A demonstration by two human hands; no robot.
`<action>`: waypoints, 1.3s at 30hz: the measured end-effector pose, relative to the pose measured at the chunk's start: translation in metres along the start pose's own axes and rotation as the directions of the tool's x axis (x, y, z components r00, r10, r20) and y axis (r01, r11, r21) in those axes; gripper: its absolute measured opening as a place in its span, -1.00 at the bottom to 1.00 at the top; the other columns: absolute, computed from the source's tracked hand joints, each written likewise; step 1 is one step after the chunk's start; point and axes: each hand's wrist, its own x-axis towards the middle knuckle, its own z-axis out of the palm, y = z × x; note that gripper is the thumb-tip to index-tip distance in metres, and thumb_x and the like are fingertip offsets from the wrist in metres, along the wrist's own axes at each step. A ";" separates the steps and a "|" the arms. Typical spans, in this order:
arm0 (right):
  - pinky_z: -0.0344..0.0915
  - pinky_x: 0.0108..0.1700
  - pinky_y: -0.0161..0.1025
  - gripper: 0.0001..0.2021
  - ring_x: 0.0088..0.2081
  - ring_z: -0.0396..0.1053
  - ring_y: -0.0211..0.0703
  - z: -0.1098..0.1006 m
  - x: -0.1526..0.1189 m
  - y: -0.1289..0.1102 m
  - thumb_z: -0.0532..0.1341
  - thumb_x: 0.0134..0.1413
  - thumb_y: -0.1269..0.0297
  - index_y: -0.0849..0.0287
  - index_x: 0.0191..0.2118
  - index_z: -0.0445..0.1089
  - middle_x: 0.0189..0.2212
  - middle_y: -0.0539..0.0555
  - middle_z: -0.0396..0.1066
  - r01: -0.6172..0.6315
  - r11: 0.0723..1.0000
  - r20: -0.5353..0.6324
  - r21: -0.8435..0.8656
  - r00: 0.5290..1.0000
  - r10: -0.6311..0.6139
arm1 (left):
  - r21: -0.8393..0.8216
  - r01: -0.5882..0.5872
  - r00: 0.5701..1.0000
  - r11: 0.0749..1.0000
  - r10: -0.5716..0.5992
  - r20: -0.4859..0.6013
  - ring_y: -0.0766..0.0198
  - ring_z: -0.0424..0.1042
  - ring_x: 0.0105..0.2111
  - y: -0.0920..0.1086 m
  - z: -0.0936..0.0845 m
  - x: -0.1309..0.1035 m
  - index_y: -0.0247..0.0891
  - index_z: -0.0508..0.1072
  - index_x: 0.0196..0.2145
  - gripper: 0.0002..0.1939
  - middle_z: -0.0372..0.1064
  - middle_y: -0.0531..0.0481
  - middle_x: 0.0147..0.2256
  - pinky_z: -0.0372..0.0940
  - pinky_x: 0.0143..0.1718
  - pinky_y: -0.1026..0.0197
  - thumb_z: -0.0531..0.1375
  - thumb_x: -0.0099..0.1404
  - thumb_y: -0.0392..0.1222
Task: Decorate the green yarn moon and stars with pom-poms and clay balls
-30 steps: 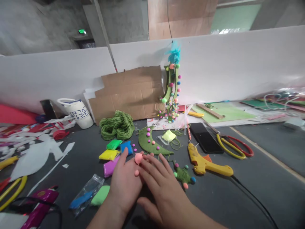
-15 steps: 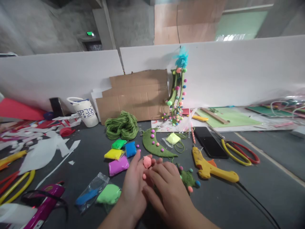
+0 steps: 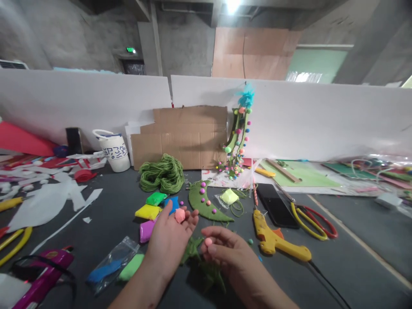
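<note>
Palm up, my left hand (image 3: pixel 170 238) holds a lump of coral-pink clay (image 3: pixel 180 215) at its fingers. To the right, my right hand (image 3: pixel 230 255) pinches a small coral-pink clay ball (image 3: pixel 208 242) between thumb and fingers. Below and between the hands lies a green felt piece (image 3: pixel 193 249), partly hidden by them. Beyond my hands lies a green felt crescent (image 3: pixel 206 204) dotted with purple and coral balls. An opened pack of pale yellow clay (image 3: pixel 229 196) sits to the crescent's right.
Left are clay packs, yellow (image 3: pixel 148 212) and green (image 3: pixel 156 198), and green yarn (image 3: pixel 162 174). Right are a yellow glue gun (image 3: pixel 277 240) with its cord, a black phone (image 3: pixel 277 205) and scissors (image 3: pixel 313 223). A decorated hanging ornament (image 3: pixel 240 133) stands before the white partition (image 3: pixel 305 120).
My hands have moved apart, my right hand leaving the left palm with a small coral ball in its fingers. The view has tilted up and shifted slightly right.
</note>
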 end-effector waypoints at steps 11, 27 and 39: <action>0.07 -0.46 -0.39 -0.69 -0.55 0.12 -0.34 -0.021 0.004 -0.026 0.25 0.00 0.08 0.22 -0.54 0.29 -0.64 -0.09 0.19 0.152 0.933 -0.105 -0.326 0.975 -0.195 | -0.006 -0.186 0.982 0.982 0.186 0.005 0.16 0.43 -0.36 0.031 -0.014 0.014 -0.40 0.34 -0.43 -0.72 0.34 -0.18 -0.43 0.42 -0.33 0.12 0.03 0.28 -0.12; 0.14 -0.42 -0.36 -0.87 -0.44 0.29 -0.24 0.018 0.086 -0.021 0.14 -0.10 0.53 0.21 -0.41 0.38 -0.51 -0.01 0.37 0.241 0.051 0.224 -0.969 0.948 -0.228 | -0.045 -0.194 0.981 0.980 0.195 0.022 0.25 0.40 -0.46 0.047 -0.014 0.003 -0.36 0.33 -0.41 -0.78 0.31 -0.09 -0.48 0.36 -0.47 0.22 0.02 0.28 -0.16; 0.15 -0.18 -0.22 -0.86 -0.23 0.28 -0.06 0.020 0.109 -0.001 0.11 0.09 0.41 0.24 -0.36 0.42 -0.35 0.15 0.37 0.254 -0.451 0.352 -0.856 0.924 -0.148 | -0.068 -0.152 0.988 0.986 0.150 -0.029 0.27 0.39 -0.46 0.047 -0.007 -0.006 -0.34 0.32 -0.41 -0.81 0.31 -0.07 -0.47 0.34 -0.49 0.27 0.03 0.27 -0.18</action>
